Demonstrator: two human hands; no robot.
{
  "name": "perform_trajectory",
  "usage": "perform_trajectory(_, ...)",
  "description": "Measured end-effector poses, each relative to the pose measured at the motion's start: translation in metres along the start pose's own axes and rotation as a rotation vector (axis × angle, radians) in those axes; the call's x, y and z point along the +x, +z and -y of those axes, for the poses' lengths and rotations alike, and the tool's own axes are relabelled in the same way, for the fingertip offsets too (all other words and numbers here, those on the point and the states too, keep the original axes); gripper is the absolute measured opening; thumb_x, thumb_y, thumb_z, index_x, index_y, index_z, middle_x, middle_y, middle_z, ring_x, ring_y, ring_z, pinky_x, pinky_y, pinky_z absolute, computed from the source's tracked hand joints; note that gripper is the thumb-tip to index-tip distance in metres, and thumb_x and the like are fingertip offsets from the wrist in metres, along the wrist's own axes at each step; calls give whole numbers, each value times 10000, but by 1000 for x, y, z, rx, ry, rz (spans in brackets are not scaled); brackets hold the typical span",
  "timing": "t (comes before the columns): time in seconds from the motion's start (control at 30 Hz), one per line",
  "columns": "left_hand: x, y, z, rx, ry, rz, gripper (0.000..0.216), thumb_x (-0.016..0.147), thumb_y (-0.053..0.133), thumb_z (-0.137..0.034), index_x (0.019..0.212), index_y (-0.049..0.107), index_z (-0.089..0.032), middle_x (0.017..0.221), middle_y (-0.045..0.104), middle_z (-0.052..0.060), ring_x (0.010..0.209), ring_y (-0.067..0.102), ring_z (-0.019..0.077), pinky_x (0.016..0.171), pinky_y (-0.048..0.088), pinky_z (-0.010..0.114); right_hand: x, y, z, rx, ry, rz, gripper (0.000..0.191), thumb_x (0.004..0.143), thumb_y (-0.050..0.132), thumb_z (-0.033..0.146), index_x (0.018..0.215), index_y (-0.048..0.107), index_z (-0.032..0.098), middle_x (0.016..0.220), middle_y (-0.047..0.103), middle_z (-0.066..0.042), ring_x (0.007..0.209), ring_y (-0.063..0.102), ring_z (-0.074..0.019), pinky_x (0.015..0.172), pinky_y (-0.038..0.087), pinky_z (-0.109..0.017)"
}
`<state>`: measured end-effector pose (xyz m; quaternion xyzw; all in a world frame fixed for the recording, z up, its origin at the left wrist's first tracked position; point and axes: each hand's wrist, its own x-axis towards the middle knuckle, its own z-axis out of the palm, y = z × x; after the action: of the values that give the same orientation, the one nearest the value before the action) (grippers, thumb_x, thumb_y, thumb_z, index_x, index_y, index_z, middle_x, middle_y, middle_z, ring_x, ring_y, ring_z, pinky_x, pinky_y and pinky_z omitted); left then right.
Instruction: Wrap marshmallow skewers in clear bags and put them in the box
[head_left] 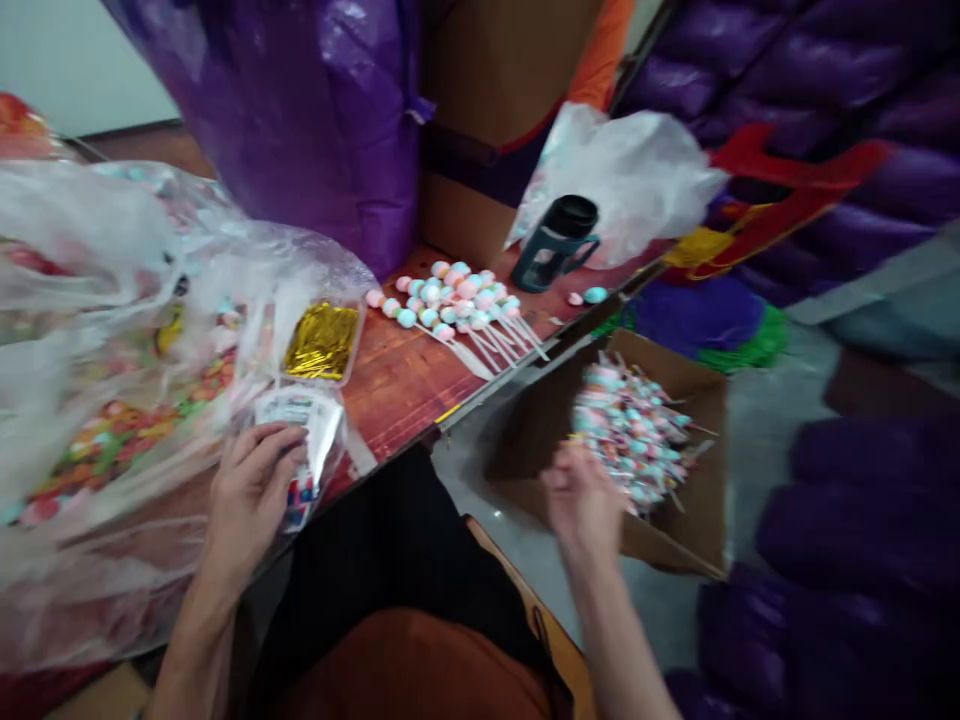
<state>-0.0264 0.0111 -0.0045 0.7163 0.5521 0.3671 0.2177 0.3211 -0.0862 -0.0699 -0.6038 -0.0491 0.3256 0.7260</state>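
My left hand point(251, 490) rests at the near edge of the brown table point(405, 385), its fingers curled on a small clear printed packet point(307, 440). My right hand point(581, 500) hangs off the table's side, over a cardboard box point(679, 545) on the floor that is full of wrapped pastel candy sticks point(634, 430). That hand is smeared by motion and I cannot make out its fingers. On the table lies a loose heap of unwrapped pastel candy sticks point(457, 300). A clear tub of gold twist ties point(322, 342) sits just beyond my left hand.
Big clear plastic bags of colourful sweets point(97, 350) cover the table's left. A dark mug point(559, 245) and a crumpled clear bag point(637, 175) stand at the far right corner. Purple bags point(300, 120) and a brown carton point(495, 90) rise behind. More purple bags point(862, 560) fill the floor on the right.
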Motion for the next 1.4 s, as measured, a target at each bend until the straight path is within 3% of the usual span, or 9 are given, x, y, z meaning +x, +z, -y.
perform_trajectory(0.1, -1, -23, 28, 71, -54, 87, 225, 864, 636, -336, 1024, 769, -252, 1098, 697, 73, 1072, 633, 265, 976, 458, 414, 58, -28, -1, -1, 88, -143, 221, 735, 710, 285, 676, 524, 181, 618, 502, 61, 467, 370, -55, 431, 311, -185)
perform_trajectory(0.2, -1, -24, 40, 5, -111, 55, 137, 830, 680, -313, 882, 768, -222, 984, 717, 65, 955, 659, 233, 863, 490, 359, 64, -18, -19, -34, 146, -117, 178, 735, 693, 274, 694, 555, 170, 630, 545, 37, 456, 397, -61, 418, 317, -199)
perform_trajectory(0.37, 5, -10, 26, -176, -224, -140, 110, 783, 719, -278, 706, 721, -199, 796, 701, 37, 776, 631, 186, 748, 470, 300, -25, 57, -41, -202, -108, 109, 286, 738, 760, 384, 902, 685, 163, 693, 618, 20, 492, 436, -75, 469, 344, -217)
perform_trajectory(0.5, 8, -2, -6, -402, -330, -305, 116, 764, 757, -283, 701, 722, -192, 763, 694, 33, 775, 625, 176, 766, 474, 272, -99, 118, -30, -433, -346, 560, 195, 879, 662, 360, 953, 723, 190, 826, 688, -35, 737, 606, -162, 688, 490, -299)
perform_trajectory(0.7, 6, 23, -40, -688, -408, -322, 136, 773, 791, -294, 780, 715, -180, 769, 689, 9, 732, 624, 136, 737, 492, 237, -135, 171, -27, -312, -5, 829, 233, 775, 770, 369, 903, 710, 184, 769, 669, -3, 630, 531, -123, 624, 466, -261)
perform_trajectory(0.83, 3, 34, -53, -1086, -620, -395, 293, 707, 865, -352, 868, 681, -190, 806, 663, -25, 697, 601, 86, 655, 482, 186, -127, 177, -25, -190, 92, 783, 199, 801, 746, 368, 785, 689, 178, 678, 632, 23, 604, 519, -113, 602, 445, -246)
perform_trajectory(1.0, 8, 37, -61, -1574, -941, -65, 444, 611, 925, -404, 901, 720, -139, 910, 710, 48, 790, 651, 128, 713, 547, 238, -110, 170, -1, -296, -39, 907, 148, 802, 722, 313, 743, 694, 180, 691, 658, 12, 660, 566, -136, 642, 463, -249)
perform_trajectory(1.17, 17, 42, -57, -1470, -858, -260, 309, 557, 947, -200, 719, 689, -149, 736, 685, -22, 647, 595, 74, 641, 510, 191, -96, 166, 12, -414, -107, 939, 224, 823, 678, 344, 676, 639, 180, 623, 578, 22, 605, 488, -124, 582, 405, -239)
perform_trajectory(1.4, 23, 48, -62, -1405, -826, -318, 353, 579, 939, -301, 677, 639, -144, 667, 627, -43, 560, 526, 56, 545, 450, 180, -85, 169, 5, -439, -232, 960, 446, 942, 527, 458, 593, 414, 204, 587, 363, 42, 577, 330, -103, 536, 306, -241)
